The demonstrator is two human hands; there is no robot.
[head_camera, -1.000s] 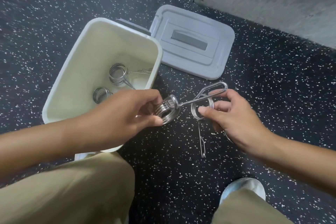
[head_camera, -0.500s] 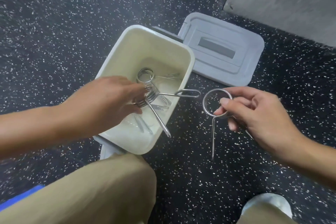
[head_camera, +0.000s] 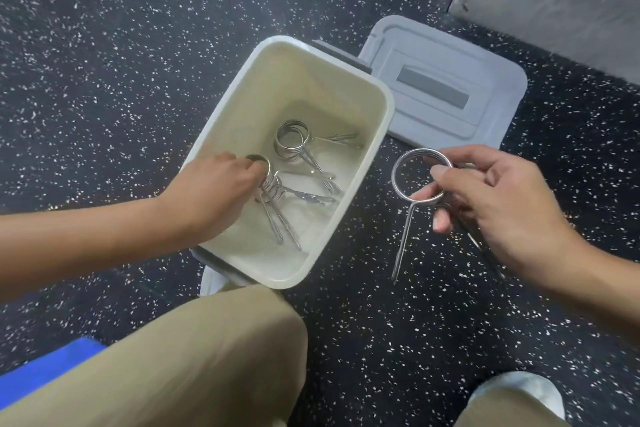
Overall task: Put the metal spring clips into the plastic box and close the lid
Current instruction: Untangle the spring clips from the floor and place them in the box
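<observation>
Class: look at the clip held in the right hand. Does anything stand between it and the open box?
Nothing visible does. The right hand holds its clip over bare floor beside the box, whose top is open. The lid lies behind the box. The left hand is inside the box, at its left side.

Soft, even light, a little blurry

The light is bright and gentle, with no hard shadows on the dark floor [head_camera: 104, 80]. The box [head_camera: 221, 121] glows pale inside, and the clips [head_camera: 292, 140] shine with small glints. Everything looks a bit soft and smeared. The wide lens bends the edges, and the trousers [head_camera: 194, 364] look blurry up close.
</observation>
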